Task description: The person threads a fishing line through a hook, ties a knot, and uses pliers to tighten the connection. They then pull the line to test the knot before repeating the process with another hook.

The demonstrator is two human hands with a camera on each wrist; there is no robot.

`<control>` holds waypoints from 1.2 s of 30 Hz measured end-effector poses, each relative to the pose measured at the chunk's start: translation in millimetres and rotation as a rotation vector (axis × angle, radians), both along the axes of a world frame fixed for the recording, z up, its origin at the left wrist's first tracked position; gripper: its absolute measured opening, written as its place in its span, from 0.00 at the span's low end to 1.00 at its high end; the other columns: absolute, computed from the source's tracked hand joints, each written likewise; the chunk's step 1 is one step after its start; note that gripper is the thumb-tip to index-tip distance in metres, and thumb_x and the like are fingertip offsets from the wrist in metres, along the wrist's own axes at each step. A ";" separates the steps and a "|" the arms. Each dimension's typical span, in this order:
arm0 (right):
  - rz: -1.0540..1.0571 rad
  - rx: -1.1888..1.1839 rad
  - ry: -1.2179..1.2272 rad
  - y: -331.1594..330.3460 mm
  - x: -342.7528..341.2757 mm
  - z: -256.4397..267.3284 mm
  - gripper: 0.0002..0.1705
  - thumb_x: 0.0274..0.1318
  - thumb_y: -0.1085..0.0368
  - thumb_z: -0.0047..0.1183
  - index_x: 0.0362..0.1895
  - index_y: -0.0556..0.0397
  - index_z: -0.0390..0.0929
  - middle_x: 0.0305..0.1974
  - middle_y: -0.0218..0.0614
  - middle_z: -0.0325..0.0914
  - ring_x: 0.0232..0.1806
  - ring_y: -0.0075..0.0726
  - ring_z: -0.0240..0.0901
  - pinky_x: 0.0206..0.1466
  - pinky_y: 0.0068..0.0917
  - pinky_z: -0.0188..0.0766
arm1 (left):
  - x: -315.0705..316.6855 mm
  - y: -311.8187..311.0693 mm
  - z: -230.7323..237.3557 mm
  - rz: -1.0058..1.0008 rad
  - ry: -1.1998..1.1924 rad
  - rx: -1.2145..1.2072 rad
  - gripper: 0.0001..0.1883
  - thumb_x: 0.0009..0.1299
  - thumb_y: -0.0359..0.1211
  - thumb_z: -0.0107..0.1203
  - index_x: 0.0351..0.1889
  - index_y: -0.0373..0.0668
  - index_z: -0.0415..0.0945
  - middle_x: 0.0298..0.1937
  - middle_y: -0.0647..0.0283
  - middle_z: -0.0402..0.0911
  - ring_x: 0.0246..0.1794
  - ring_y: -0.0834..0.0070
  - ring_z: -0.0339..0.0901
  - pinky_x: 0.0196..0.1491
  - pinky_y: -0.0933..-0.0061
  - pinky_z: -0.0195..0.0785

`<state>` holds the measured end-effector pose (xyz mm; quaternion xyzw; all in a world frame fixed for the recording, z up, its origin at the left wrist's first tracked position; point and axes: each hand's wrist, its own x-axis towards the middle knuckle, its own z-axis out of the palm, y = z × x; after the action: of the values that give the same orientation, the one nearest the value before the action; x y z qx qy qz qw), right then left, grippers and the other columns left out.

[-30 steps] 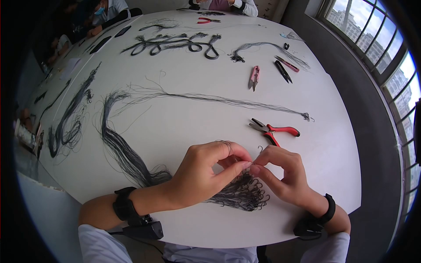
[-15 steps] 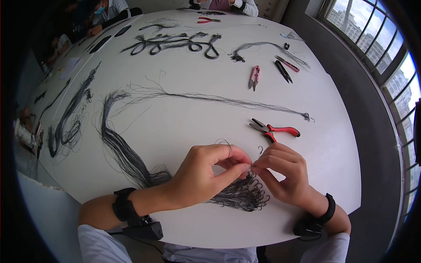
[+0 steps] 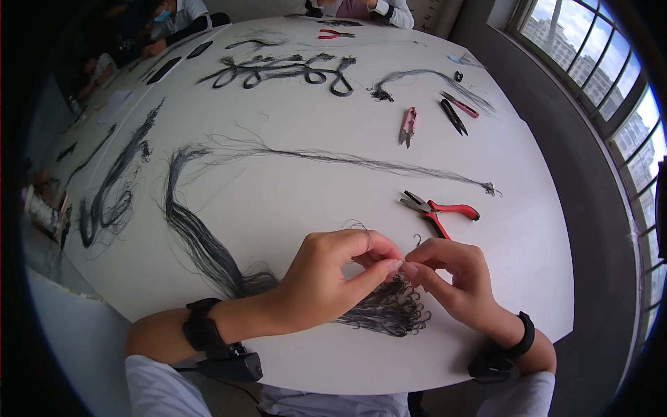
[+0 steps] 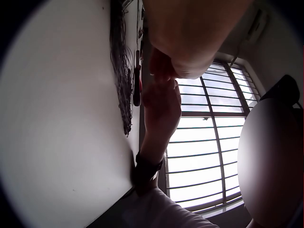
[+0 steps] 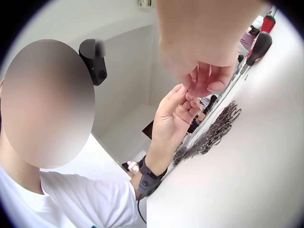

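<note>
pinched narrow, both hands: left hand (image 3: 332, 278), right hand (image 3: 460, 278), tips meeting on a fine strand (image 3: 356, 222) that loops over the left index finger; exact contact too small to tell. beneath, on the table (image 3: 313, 201), i log one dark bundle (image 3: 205, 243), long axis upper left to lower right, hooks (image 3: 399, 313) at the lower-right end. beyond: red-handled pliers (image 3: 453, 209), open, nose pointing upper left.
</note>
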<state>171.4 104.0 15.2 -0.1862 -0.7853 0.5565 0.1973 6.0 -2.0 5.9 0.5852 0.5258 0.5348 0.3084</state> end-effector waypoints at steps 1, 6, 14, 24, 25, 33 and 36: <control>-0.044 0.174 0.059 -0.3 -1.2 -1.7 0.03 0.53 0.73 0.53 0.28 0.60 0.77 0.25 0.32 0.75 0.23 0.22 0.70 0.25 0.19 0.67 | 0.1 0.0 0.1 -0.010 -0.025 -0.018 0.04 0.65 0.23 0.53 0.36 0.33 0.76 0.31 0.61 0.81 0.33 0.79 0.79 0.41 0.78 0.72; -0.047 0.606 0.142 0.3 -0.7 -1.9 0.02 0.49 0.76 0.55 0.29 0.59 0.76 0.26 0.34 0.75 0.23 0.25 0.71 0.25 0.20 0.68 | 1.0 -1.6 2.9 -0.031 -0.075 -0.075 0.05 0.66 0.24 0.52 0.37 0.32 0.76 0.32 0.61 0.80 0.33 0.79 0.79 0.42 0.78 0.71; 0.001 0.015 0.040 1.6 3.0 -1.4 0.02 0.52 0.76 0.50 0.31 0.61 0.75 0.27 0.33 0.75 0.27 0.23 0.71 0.32 0.20 0.69 | 0.6 0.8 -0.6 -0.033 -0.274 -0.162 0.06 0.67 0.24 0.51 0.39 0.31 0.74 0.35 0.61 0.78 0.36 0.78 0.77 0.43 0.77 0.72; 0.033 -0.173 -0.004 1.6 4.9 1.4 0.06 0.57 0.70 0.47 0.31 0.59 0.75 0.28 0.29 0.75 0.30 0.20 0.70 0.33 0.19 0.66 | 2.3 -0.4 0.4 -0.039 -0.257 -0.190 0.06 0.67 0.24 0.51 0.39 0.30 0.74 0.35 0.62 0.78 0.35 0.78 0.77 0.44 0.77 0.72; 0.005 -0.151 -0.029 0.9 4.6 2.8 0.05 0.56 0.71 0.48 0.31 0.59 0.76 0.28 0.29 0.75 0.30 0.20 0.70 0.32 0.20 0.66 | 3.6 -0.3 -1.0 -0.016 -0.266 -0.160 0.06 0.66 0.25 0.52 0.37 0.31 0.75 0.33 0.62 0.79 0.33 0.80 0.78 0.41 0.79 0.71; -0.018 0.598 0.187 2.1 -1.5 1.2 0.05 0.45 0.79 0.53 0.30 0.59 0.75 0.25 0.35 0.73 0.23 0.28 0.69 0.25 0.22 0.65 | 4.2 -1.3 -1.3 -0.030 -0.251 -0.108 0.05 0.65 0.26 0.53 0.36 0.32 0.76 0.29 0.63 0.80 0.30 0.81 0.78 0.36 0.81 0.70; -0.002 0.581 0.190 2.5 0.2 1.9 0.04 0.46 0.78 0.52 0.29 0.60 0.74 0.24 0.35 0.72 0.22 0.28 0.68 0.26 0.23 0.65 | 5.3 -0.9 -2.4 -0.033 -0.287 -0.115 0.05 0.66 0.26 0.53 0.36 0.32 0.76 0.30 0.64 0.80 0.29 0.82 0.77 0.36 0.82 0.70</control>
<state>171.6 106.5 17.1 -0.0698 -0.8894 0.3233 0.3155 11.3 -2.9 3.6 0.4928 0.4964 0.5766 0.4222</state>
